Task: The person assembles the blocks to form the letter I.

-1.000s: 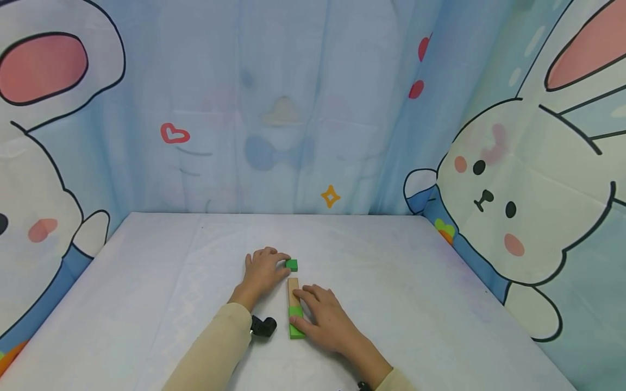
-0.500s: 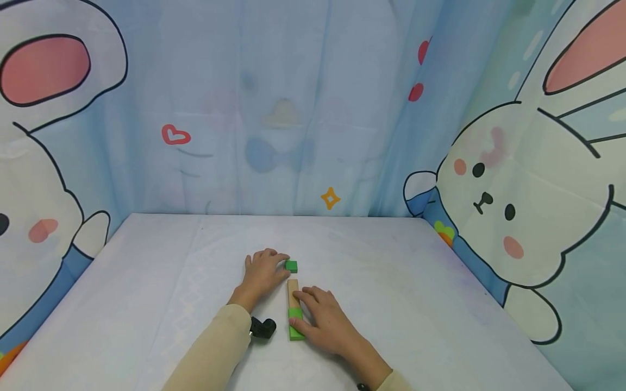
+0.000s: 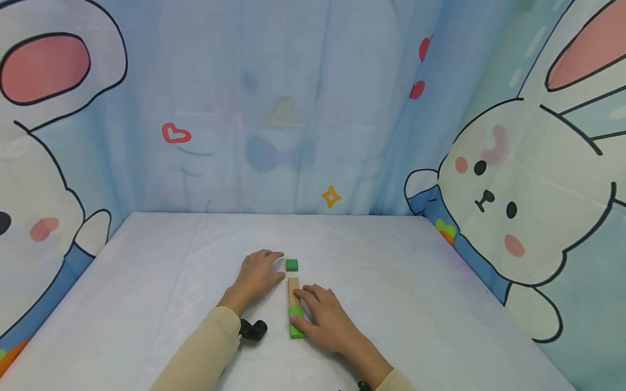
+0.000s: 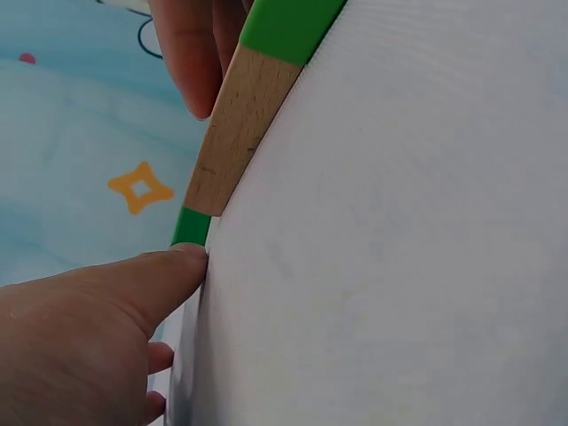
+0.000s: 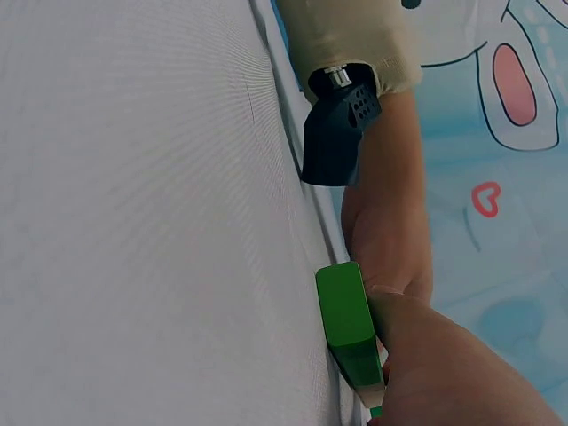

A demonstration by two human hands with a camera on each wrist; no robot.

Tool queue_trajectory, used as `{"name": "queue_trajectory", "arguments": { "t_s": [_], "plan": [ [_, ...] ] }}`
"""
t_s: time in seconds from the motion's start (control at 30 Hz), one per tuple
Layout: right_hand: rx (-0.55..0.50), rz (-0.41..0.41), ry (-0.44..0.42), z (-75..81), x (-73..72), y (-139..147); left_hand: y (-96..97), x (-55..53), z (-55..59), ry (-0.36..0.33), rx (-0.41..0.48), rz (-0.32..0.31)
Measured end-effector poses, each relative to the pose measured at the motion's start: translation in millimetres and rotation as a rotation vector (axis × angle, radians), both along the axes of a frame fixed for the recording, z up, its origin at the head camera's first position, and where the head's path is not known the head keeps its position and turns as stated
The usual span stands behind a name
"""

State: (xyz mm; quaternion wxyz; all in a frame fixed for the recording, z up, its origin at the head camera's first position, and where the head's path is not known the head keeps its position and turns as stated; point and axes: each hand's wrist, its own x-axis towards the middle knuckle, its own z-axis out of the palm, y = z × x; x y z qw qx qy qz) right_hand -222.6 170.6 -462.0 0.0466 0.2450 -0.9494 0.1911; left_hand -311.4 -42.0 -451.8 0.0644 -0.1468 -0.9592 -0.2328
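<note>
In the head view a small green block (image 3: 292,265) sits on the white table, just beyond a row made of a plain wooden block (image 3: 293,288) and a green block (image 3: 296,332). My left hand (image 3: 255,276) is left of the small block, thumb and fingers spread, with a narrow gap to it. My right hand (image 3: 324,321) rests on the row from the right. Its thumb lies across the top of the green block and its fingertips touch the wooden block. The left wrist view shows the wooden block (image 4: 241,129) beside the right hand's fingers (image 4: 189,62).
The white cloth-covered table (image 3: 415,282) spreads around the blocks. Behind it hangs a blue curtain (image 3: 220,81) with printed rabbits. A black wrist camera (image 3: 253,330) sits on the left wrist, low over the table.
My left hand has let go of the small green block and drawn back slightly to the left. The right hand and the blocks stay where they were.
</note>
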Motion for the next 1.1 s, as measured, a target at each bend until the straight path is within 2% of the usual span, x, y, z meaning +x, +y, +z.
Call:
{"name": "queue_trajectory", "arguments": {
  "t_s": [0.5,0.83,1.1],
  "plan": [
    [-0.006,-0.006,-0.043,-1.6,-2.6,-3.5,-25.6,16.2,3.3,-0.044,-0.036,-0.043],
    [-0.049,0.007,-0.018,1.2,-3.4,-1.6,-37.8,30.6,2.0,-0.026,-0.009,-0.060],
    [-0.086,-0.033,-0.005,-1.4,-4.2,0.2,-45.8,43.7,3.4,-0.031,0.002,-0.081]
  ]
}}
